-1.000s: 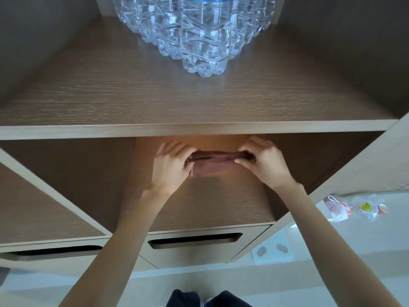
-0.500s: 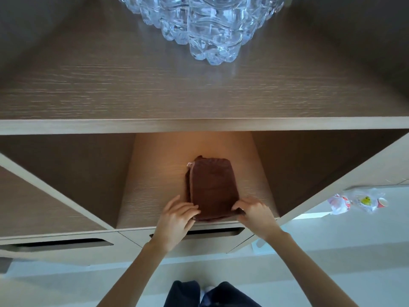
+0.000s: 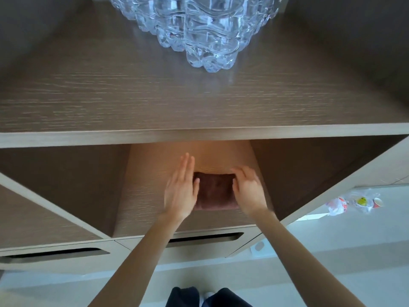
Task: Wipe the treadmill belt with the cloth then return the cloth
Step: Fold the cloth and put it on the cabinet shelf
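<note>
Where the folded brown cloth [image 3: 213, 192] lies on the wooden shelf [image 3: 148, 196], we find the left hand [image 3: 180, 191] flat, fingers straight, against its left edge, seemingly squaring it. The right hand [image 3: 249, 191] curls at its right edge; grip unclear.

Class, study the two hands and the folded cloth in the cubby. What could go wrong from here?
1. The right hand curls at one edge of the cloth, though blur hides any grip; drawing back, it might drag the fold open.
2. The left hand lies flat along the other side; a nudge could skew the cloth.
</note>
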### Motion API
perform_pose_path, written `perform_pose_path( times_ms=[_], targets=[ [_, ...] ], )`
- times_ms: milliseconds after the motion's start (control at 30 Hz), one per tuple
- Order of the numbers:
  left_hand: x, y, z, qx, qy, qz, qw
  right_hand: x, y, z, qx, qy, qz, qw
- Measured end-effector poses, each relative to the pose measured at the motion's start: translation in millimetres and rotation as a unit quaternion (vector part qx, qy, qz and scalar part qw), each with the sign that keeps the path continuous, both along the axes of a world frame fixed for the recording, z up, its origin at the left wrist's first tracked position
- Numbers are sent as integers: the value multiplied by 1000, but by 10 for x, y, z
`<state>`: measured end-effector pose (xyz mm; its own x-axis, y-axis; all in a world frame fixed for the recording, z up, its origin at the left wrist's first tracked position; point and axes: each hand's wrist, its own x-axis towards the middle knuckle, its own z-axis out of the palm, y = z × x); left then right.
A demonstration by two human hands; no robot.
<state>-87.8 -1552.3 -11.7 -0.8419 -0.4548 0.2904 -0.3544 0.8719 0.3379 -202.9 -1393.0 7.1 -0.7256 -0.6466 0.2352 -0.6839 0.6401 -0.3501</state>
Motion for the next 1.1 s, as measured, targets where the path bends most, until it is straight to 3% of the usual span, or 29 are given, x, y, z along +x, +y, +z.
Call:
perform_pose_path(
  times_ms=[67,100,167,233,333,433,533,800,1000,1100],
  targets=[
    [112,138,-196,-48,-48,-99,993,148,86,-147,51,12,60,997],
    [154,169,-293,-51,-91,-128,986,180,94,-194,133,-20,82,987],
    [138,139,-433,-18,-160,-133,978,163,101,-276,258,-77,98,958],
    [34,89,-410,-9,-189,-113,975,59,66,-294,302,-83,85,946],
    [-3,107,-271,-37,-187,-104,976,23,28,-211,274,-56,85,956],
    [337,214,-252,-50,-106,-88,989,203,145,-206,121,41,76,989],
    [664,380,-366,-56,-103,-103,988,457,255,-314,48,83,126,987],
    [201,392,-297,-48,-214,-127,967,280,373,-484,178,58,58,981],
    [-977,120,-167,-1,-296,-128,947,-596,53,-324,299,-35,8,953],
    [-1329,110,-143,-3,-318,-109,942,-1028,-159,-370,309,-72,6,948]
  ],
)
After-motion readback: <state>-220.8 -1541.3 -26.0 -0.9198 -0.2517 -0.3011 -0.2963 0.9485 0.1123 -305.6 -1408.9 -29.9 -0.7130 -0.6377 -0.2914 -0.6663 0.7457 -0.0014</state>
